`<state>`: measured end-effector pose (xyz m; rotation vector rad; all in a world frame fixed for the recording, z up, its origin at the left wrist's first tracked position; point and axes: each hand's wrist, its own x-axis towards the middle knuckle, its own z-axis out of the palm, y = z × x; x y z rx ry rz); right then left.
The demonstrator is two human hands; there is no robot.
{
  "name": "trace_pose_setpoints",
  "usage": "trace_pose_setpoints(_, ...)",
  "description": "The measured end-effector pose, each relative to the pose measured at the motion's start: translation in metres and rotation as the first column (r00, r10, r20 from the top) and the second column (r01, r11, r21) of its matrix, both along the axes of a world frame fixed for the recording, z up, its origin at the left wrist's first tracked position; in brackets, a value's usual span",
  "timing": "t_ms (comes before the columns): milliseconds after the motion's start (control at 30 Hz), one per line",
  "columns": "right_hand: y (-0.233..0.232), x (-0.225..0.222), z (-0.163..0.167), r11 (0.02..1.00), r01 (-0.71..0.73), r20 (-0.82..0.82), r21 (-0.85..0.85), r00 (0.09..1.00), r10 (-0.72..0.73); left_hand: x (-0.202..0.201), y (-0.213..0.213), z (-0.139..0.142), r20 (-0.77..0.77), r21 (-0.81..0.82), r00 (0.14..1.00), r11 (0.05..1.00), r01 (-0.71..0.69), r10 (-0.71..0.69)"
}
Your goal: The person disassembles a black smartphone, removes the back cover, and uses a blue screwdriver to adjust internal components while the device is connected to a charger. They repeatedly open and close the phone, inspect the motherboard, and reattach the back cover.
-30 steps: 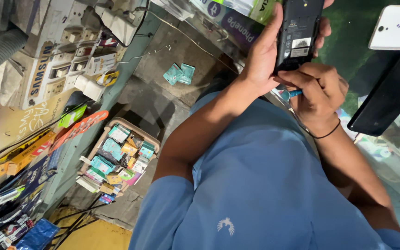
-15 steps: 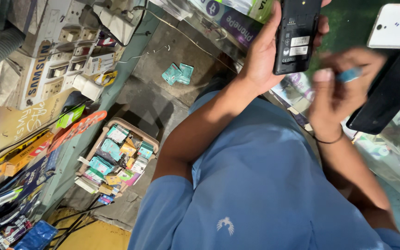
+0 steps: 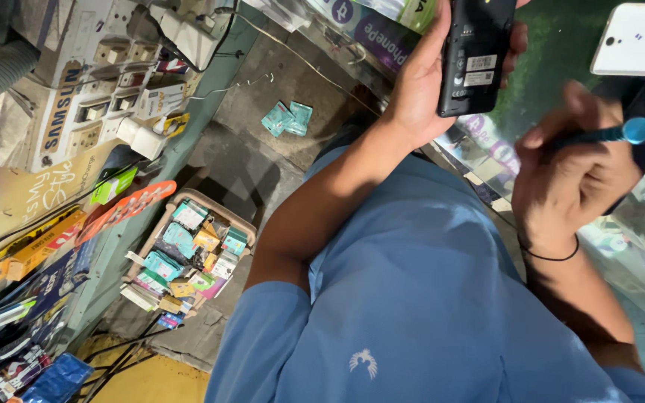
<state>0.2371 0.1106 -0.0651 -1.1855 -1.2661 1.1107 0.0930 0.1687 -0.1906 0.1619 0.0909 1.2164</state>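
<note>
the person's left hand [image 3: 431,75] is wrapped around a black phone [image 3: 478,56], back side facing the camera, with a couple of small white stickers on it. it's held up near the top of the view, over the edge of a glass counter [image 3: 636,246]. the right hand [image 3: 572,179] is closed in a loose fist around a blue screwdriver [image 3: 614,134]; its round cap points right, the tip is hidden, and it's a bit blurry. the tool sits well apart from the phone. a white phone [image 3: 636,41] lies on the counter in the top right corner. down on the floor to the left there's a cardboard box [image 3: 188,257] stuffed with small colourful packets, plus two teal packets [image 3: 287,118] lying loose on the concrete.
</note>
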Motion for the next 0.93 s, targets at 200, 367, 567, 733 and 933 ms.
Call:
trace_pose_setpoints(200, 0.001, 0.002, -0.004, 0.987, -0.107, 0.014, 0.120, 0.994, 0.106, 0.001, 0.002, -0.003, -0.015, -0.010, 1.000, 1.000, -0.003, 0.003)
trace_pose_setpoints(367, 0.003, 0.014, 0.007, 0.954, -0.234, 0.319, 0.188, 0.933, 0.166, 0.002, 0.001, -0.004, -0.027, 0.018, 0.999, 1.000, -0.019, 0.020)
trace_pose_setpoints(567, 0.000, -0.005, -0.004, 0.989, -0.138, 0.037, 0.060, 0.990, 0.136, -0.001, 0.003, -0.003, -0.011, -0.025, 1.000, 1.000, 0.018, -0.018)
trace_pose_setpoints(733, 0.000, -0.011, -0.016, 0.993, -0.115, 0.048, 0.034, 0.992, 0.113, -0.002, 0.002, -0.001, -0.007, -0.012, 1.000, 1.000, 0.014, -0.014)
trace_pose_setpoints(933, 0.018, -0.015, -0.015, 0.897, -0.393, 0.753, 0.202, 0.648, 0.114, -0.003, 0.007, 0.015, 0.076, -0.031, 0.996, 0.998, 0.054, -0.051)
